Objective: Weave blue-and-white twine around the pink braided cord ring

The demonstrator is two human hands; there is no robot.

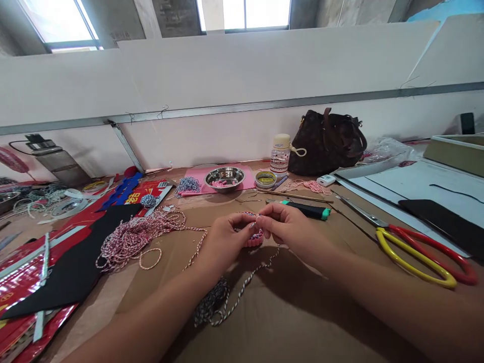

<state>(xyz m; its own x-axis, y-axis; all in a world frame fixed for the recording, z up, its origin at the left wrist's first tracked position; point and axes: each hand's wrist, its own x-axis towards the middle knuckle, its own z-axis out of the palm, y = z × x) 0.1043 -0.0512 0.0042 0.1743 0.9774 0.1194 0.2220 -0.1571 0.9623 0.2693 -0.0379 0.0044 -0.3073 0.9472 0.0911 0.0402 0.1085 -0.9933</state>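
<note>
left hand (231,231) and right hand (289,224) meet, fingers nearly closed, pinching the small pink piece (254,242) above the cardboard (298,322); the exact hold, i can't tell. best keep the black-and-white cord (212,304), near side, slack and untangled.

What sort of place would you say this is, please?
It is probably a handicraft workshop, judging by the heap of pink-and-white cord, the large scissors with red and yellow handles, and the metal bowl holding small pink pieces.
</note>
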